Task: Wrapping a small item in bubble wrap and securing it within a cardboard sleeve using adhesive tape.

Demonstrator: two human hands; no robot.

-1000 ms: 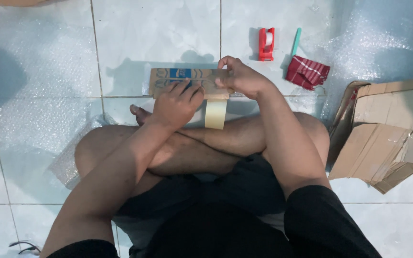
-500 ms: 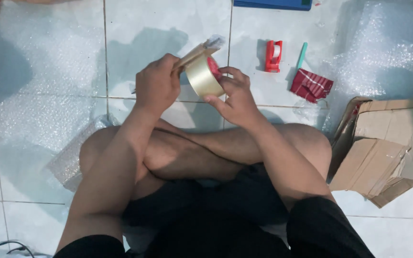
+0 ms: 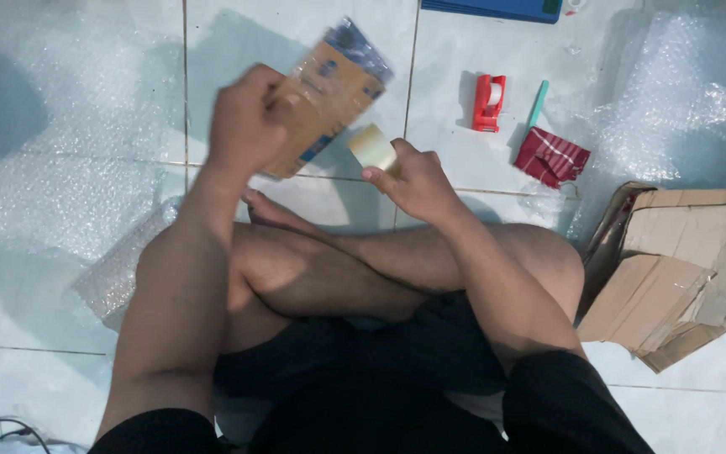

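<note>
Nearest the camera: black shorts (image 3: 380, 395) and 2 crossed bare legs (image 3: 338, 269), seated on a pale tiled floor (image 3: 69, 336).

Above the knees: right hand (image 3: 418, 181), fingers curled and clamped on a roll of tan packing tape (image 3: 371, 147), held just clear of the legs. Up and to the left of it: left hand (image 3: 245, 122), fingers closed around the lower edge of a flat cardboard package (image 3: 325, 97) wrapped in clear film, brown with blue print, tilted with its far end pointing up and right, blurred. Package and tape roll near each other, whether touching hard to tell.

To the right, beside the right knee: torn brown cardboard pieces (image 3: 682, 269) lying on the floor.

Spread over the tiles on the left: a sheet of bubble wrap (image 3: 60, 193); another patch of bubble wrap (image 3: 682, 118) at far right.

Farther out, beyond the hands: a small red tape dispenser (image 3: 489, 101), just beside it a thin teal pen-like stick (image 3: 538, 102), then a folded red striped cloth (image 3: 552, 157).

At the top edge: a flat dark blue object (image 3: 497, 8), partly cut off.
</note>
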